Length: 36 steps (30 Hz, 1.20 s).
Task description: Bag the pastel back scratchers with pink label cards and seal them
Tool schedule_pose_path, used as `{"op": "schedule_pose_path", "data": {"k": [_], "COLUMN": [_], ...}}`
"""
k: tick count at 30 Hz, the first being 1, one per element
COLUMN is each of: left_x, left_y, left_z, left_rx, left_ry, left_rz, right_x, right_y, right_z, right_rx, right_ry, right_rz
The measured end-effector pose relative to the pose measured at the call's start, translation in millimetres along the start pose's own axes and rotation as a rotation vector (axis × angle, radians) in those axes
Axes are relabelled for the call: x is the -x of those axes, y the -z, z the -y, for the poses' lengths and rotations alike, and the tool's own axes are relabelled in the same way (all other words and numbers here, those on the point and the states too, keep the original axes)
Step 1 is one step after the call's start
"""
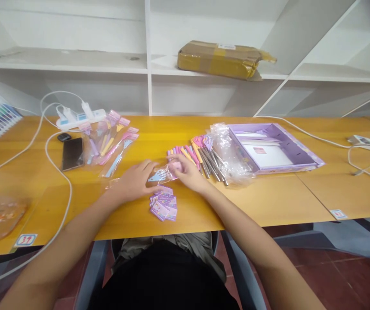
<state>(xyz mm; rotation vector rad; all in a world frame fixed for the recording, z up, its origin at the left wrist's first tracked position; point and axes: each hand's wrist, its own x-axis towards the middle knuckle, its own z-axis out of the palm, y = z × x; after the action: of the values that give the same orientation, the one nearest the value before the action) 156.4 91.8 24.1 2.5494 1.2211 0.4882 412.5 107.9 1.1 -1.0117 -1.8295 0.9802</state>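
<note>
Between my hands lies a clear plastic bag with a light-blue, hand-shaped back scratcher (159,175) and a pink card at its right end. My left hand (135,181) holds the left part of the bag, fingers bent over it and thumb below. At the pink end, my right hand (187,173) pinches the bag. Just below is a loose pile of purple printed cards (164,206). Right of my right hand lie loose back scratchers (209,157) with metal rods and coloured handles. Several bagged back scratchers (109,140) are to the left.
Empty clear bags (230,155) lie against an open purple box (301,161) on the right. A phone (72,154), a power strip (81,119) and a white cable (70,185) are at left. A taped carton (219,60) rests on the shelf.
</note>
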Motion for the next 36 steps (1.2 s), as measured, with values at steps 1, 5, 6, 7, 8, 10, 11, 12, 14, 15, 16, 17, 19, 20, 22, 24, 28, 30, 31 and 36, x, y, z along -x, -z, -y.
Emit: {"op": "schedule_pose_path", "data": {"k": [1,5,6,7,8,10,11,12,14,15,16,17,19,20,22,24,28,30,31,36], "left_x": [1,5,5,6,6,5,4,4,3,3,3,3,4,4,5,5,5,5,5,6], "left_y": [-1.2,3.7,7.2,11.1,14.9,21.1,22.9,23.9,23.7,23.0,22.1,21.3,19.9,19.5,19.2,19.8,23.7,25.9,26.5,20.9], "left_z": [-2,-7,-8,-9,-9,-9,-8,-8,-7,-7,-7,-7,-7,-7,-8,-7,4,12,16,20], "left_rx": [0.073,0.257,0.272,0.278,0.279,0.275,0.269,0.264,0.255,0.248,0.243,0.24,0.235,0.232,0.221,0.208,0.101,0.033,0.021,0.119], "left_ry": [0.009,0.088,0.107,0.119,0.124,0.119,0.108,0.097,0.08,0.071,0.062,0.053,0.032,0.026,0.022,0.023,0.06,0.097,0.11,0.077], "left_rz": [0.013,0.047,0.041,0.036,0.031,0.037,0.047,0.055,0.058,0.055,0.051,0.051,0.056,0.06,0.07,0.078,0.015,-0.067,-0.101,-0.123], "right_x": [2,4,3,1,-1,-3,-4,-4,-2,0,1,3,5,6,5,1,-4,-3,-2,4], "right_y": [-6,-17,-15,-12,-9,-2,0,2,3,4,5,6,7,8,9,11,24,32,34,19], "right_z": [1,-5,-7,-10,-13,-16,-16,-15,-12,-9,-5,-2,4,6,7,4,-2,-3,-3,3], "right_rx": [-0.038,-0.139,-0.164,-0.185,-0.191,-0.162,-0.152,-0.153,-0.158,-0.141,-0.103,-0.055,0.016,0.027,0.03,0.043,0.024,-0.036,-0.059,-0.008], "right_ry": [0.007,0.06,0.088,0.122,0.16,0.219,0.23,0.23,0.221,0.222,0.228,0.235,0.243,0.244,0.246,0.248,0.217,0.153,0.115,0.036], "right_rz": [0.062,0.069,0.037,0.007,-0.014,-0.034,-0.041,-0.048,-0.06,-0.064,-0.061,-0.053,-0.014,0.009,0.045,0.036,-0.127,-0.02,0.107,0.274]}}
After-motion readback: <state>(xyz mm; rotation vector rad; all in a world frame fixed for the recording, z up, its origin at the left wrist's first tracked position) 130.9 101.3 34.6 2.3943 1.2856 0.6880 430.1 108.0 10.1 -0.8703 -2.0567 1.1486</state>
